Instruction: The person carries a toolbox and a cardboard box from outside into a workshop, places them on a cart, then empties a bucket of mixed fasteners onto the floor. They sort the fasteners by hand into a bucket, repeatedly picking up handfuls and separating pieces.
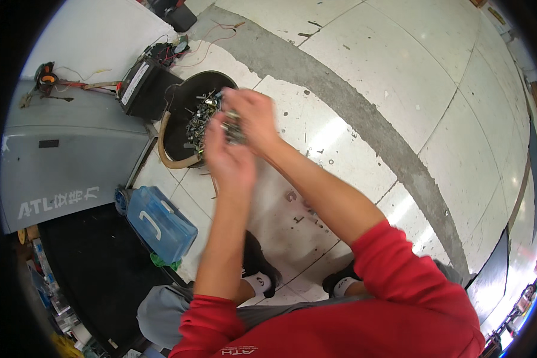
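My left hand [229, 162] and my right hand [253, 118] are cupped together at the right rim of a black bucket [181, 98]. Between the palms lies a clump of small metal bolts and screws [233, 127], blurred by motion. More loose metal hardware [200, 117] is heaped inside the bucket, just left of my fingers. The bucket's handle [164, 149] has a tan sleeve and hangs down over the near left side. My hands partly cover the bucket's right side.
Small metal pieces [298, 219] are scattered over the white tiled floor [394, 59]. Left of the bucket are a black battery-like box [143, 89] with wires and a grey cabinet [71, 155]. Nearer me is a blue plastic case [161, 227] beside a black surface [95, 268].
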A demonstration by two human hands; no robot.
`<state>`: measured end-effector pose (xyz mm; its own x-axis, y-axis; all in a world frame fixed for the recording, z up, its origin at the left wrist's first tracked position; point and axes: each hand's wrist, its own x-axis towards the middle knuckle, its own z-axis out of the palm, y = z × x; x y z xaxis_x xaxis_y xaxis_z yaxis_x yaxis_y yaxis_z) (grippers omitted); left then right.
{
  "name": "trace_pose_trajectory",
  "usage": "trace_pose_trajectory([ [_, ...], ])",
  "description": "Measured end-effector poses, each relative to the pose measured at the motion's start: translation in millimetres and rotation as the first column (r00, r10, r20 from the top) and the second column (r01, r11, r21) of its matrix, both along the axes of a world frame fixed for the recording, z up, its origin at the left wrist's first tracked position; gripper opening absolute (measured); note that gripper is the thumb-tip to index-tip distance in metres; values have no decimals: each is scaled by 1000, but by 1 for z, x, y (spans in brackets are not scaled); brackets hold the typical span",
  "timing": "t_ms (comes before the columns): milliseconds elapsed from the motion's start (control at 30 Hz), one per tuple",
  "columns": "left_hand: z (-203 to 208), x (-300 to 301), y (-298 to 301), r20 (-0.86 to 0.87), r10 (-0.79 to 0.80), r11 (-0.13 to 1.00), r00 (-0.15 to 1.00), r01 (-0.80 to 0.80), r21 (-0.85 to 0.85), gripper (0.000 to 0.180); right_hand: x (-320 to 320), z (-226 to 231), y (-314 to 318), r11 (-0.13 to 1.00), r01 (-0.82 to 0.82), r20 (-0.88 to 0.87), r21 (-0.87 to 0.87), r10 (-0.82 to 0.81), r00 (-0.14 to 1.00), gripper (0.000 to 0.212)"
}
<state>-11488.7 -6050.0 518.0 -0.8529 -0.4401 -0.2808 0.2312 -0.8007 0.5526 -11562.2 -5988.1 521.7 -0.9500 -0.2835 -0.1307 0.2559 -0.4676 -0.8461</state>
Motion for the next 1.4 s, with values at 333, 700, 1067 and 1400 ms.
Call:
trace_pose_trajectory([
  [333, -115, -170, -16, 360, 377, 184, 853, 312, -932, 27, -138, -155, 133, 809, 70, -507, 584, 296, 810, 55],
  [700, -268, 115, 173, 522, -741, -607, 423, -87, -790, 54, 142, -271, 446, 227, 15, -206, 974, 853, 480, 103],
  [1067, -337, -140, 257, 517, -443, -654, 733, 130, -745, 52, -132, -321, 418, 287, 148, -319, 946, 755, 573, 85],
  [1400, -373, -314, 235, 599, 91, -472, 796, 564, -677, 66, -356, -327, 712, -400, 221, -208, 890, 76, 975, 65],
])
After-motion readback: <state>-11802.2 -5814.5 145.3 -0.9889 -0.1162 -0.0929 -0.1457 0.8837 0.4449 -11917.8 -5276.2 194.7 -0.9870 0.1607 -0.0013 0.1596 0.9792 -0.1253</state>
